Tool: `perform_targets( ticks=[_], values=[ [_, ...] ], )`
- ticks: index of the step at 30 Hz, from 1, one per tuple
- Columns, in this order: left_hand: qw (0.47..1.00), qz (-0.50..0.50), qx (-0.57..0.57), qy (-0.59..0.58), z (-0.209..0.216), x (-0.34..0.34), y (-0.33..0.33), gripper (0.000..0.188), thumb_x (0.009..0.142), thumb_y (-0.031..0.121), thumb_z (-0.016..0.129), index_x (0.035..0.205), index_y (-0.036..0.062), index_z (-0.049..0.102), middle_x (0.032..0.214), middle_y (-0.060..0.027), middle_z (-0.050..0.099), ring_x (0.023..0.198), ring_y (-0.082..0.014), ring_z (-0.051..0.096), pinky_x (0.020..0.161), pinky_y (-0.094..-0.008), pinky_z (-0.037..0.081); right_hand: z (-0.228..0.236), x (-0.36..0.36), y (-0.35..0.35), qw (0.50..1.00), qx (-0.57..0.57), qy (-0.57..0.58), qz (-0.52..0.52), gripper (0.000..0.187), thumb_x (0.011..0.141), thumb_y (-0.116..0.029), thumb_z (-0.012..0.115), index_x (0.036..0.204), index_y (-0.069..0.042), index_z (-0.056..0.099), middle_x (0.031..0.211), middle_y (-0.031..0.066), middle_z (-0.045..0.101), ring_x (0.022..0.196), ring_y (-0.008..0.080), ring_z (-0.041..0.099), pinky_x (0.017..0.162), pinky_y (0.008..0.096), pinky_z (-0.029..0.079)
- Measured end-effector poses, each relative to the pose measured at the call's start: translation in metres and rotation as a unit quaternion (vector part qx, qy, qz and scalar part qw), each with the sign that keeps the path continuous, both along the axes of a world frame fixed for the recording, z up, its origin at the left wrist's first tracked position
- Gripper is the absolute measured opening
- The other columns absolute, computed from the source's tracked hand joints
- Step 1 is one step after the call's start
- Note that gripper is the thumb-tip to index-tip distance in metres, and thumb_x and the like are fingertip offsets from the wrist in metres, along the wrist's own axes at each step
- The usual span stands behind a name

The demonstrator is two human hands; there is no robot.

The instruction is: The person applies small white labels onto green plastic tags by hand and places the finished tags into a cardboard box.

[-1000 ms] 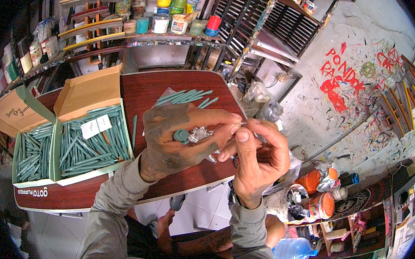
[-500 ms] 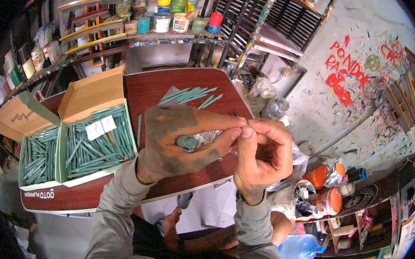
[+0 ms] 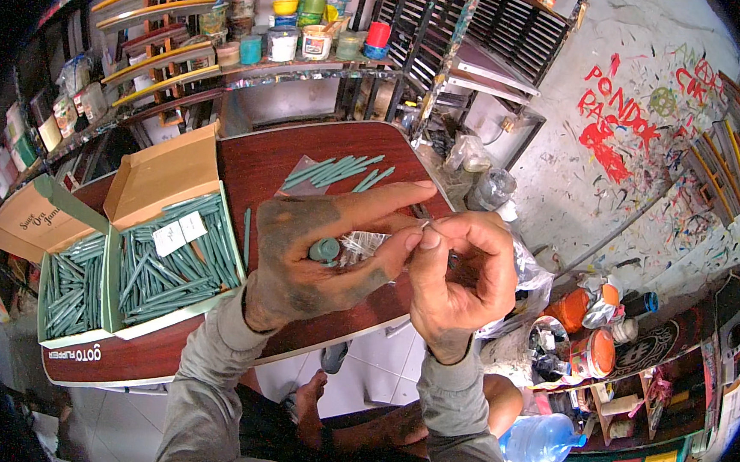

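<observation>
My left hand (image 3: 300, 248) and my right hand (image 3: 463, 280) meet over the table, fingertips together. The right thumb and index finger pinch something tiny, perhaps clear, too small to name. My left thumb and middle finger close against the same spot, while the left index finger points out straight above. Through the gap in my left hand a round dark-green container (image 3: 324, 250) shows, beside small clear plastic pieces (image 3: 360, 247). Beyond the hands, several slim green pen-like sticks (image 3: 336, 170) lie on a clear plastic bag (image 3: 299, 183).
Two open cardboard boxes (image 3: 230, 247) full of green sticks (image 3: 175, 260) stand on the left of the dark red table (image 3: 265, 142). One stick (image 3: 247, 233) lies beside them. Paint pots (image 3: 317, 42) line the far shelf. At right are tubs (image 3: 593, 356) and a blue water bottle (image 3: 540, 440).
My left index finger has lifted away from the pinch and straightened. The right hand has shifted slightly left and down. The boxes and sticks on the table stay put.
</observation>
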State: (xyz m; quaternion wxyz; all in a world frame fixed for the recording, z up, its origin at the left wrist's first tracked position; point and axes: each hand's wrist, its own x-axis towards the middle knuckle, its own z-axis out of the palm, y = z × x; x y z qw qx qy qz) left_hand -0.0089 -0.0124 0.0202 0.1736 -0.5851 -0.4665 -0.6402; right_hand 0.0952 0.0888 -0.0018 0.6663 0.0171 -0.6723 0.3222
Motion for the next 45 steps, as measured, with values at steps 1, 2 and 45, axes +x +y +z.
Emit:
perform_targets(
  ticks=[1, 2, 45],
  values=[
    [0.999, 0.003, 0.01, 0.036, 0.001, -0.005, 0.002, 0.03, 0.078, 0.003, 0.078, 0.108, 0.0056, 0.075, 0.091, -0.0066, 0.077, 0.069, -0.0148, 0.073, 0.059, -0.0251, 0.056, 0.001, 0.001, 0.0, 1.0, 0.006, -0.002, -0.007, 0.018, 0.08, 0.002, 0.074, 0.092, 0.002, 0.061, 0.078, 0.0096, 0.065, 0.064, 0.0171, 0.06, 0.058, 0.0276, 0.049],
    [0.997, 0.007, 0.021, 0.073, 0.001, -0.008, 0.002, 0.03, 0.078, 0.002, 0.077, 0.108, 0.0052, 0.075, 0.092, -0.0068, 0.077, 0.068, -0.0151, 0.073, 0.059, -0.0252, 0.056, 0.003, 0.002, -0.001, 1.0, 0.012, -0.005, -0.015, 0.018, 0.08, 0.002, 0.074, 0.092, 0.002, 0.061, 0.077, 0.0096, 0.065, 0.064, 0.0173, 0.06, 0.057, 0.0278, 0.049],
    [0.997, -0.064, -0.032, -0.033, -0.005, -0.008, 0.002, 0.02, 0.085, 0.006, 0.072, 0.105, 0.0017, 0.075, 0.132, -0.0214, 0.061, 0.118, -0.0289, 0.062, 0.097, -0.0365, 0.051, 0.011, 0.014, 0.005, 0.983, -0.092, -0.065, 0.145, 0.017, 0.084, 0.005, 0.074, 0.1, 0.004, 0.07, 0.103, 0.0162, 0.071, 0.097, 0.0218, 0.067, 0.086, 0.0321, 0.053]
  ],
)
